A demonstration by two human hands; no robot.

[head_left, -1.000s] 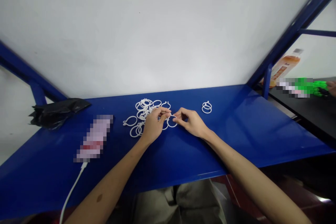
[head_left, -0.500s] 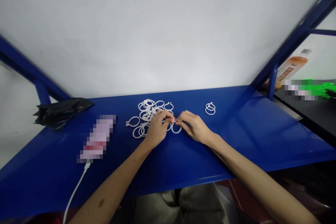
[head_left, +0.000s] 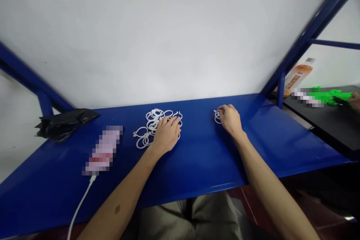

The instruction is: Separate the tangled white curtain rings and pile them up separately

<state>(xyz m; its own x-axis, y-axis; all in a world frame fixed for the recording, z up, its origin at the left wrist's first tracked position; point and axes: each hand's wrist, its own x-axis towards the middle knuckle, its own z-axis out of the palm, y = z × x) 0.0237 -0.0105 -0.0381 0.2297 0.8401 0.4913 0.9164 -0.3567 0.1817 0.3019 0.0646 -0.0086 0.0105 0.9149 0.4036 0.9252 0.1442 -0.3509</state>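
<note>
head view: the left hand [head_left: 166,135] lies palm down near the middle of the frame, fingers stretched out and relaxed over the right edge of the pile of white rings [head_left: 150,125], gripping nothing. the pile spreads over the blue counter [head_left: 202,157] just left of centre, with loose rings poking out to the left of the wrist. the right hand [head_left: 231,120] sits right of centre, well apart from the left, with its fingers curled down onto the small stack of rings [head_left: 216,117]; the fingertips cover part of the stack, and i cannot tell whether they pinch a ring or only touch it.

at the left edge a crumpled black bag [head_left: 63,122] rests by the white wall [head_left: 168,37]. nearer, at lower left, lies a blurred pink object [head_left: 103,150] with a white cable [head_left: 80,204] running from it toward the bottom edge. at the far right stand an orange bottle [head_left: 296,75] and some green objects [head_left: 333,94], with another person's hand [head_left: 356,100] just beside them.
</note>
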